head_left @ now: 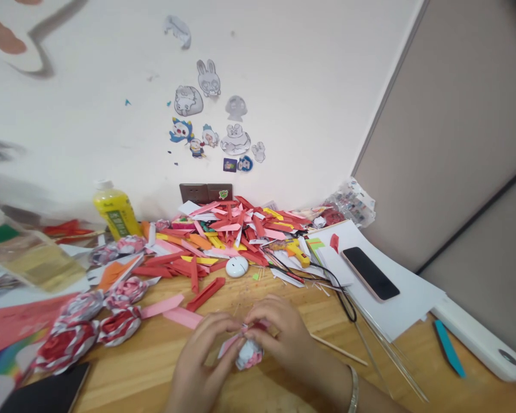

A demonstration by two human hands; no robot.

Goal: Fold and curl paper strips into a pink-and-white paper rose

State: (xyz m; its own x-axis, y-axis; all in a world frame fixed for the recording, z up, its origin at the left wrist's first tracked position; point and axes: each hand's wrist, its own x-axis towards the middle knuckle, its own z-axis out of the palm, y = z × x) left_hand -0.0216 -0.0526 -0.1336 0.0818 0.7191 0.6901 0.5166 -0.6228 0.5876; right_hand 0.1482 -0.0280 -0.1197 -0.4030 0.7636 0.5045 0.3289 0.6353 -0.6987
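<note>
My left hand [206, 353] and my right hand [286, 330] meet low in the middle of the head view, both closed in a pinch. Between them they hold a small white and pink paper flower [250, 357] just above the wooden table [155, 378]. A pale pink folded flap of paper [227, 345] shows by my left fingers. Part of the flower is hidden behind the fingertips. Left of my hands lie two loose pink folded paper strips [183, 316]. Several finished red and white paper flowers [119, 327] lie further left.
Behind is a heap of red, pink and yellow folded paper strips [236, 223], with a yellow glue gun [298, 252] and white oval case [237, 267]. Bottles [117, 212] stand left. On the right are a phone [371, 273], thin stick [341, 350] and blue-green cutter [449, 348].
</note>
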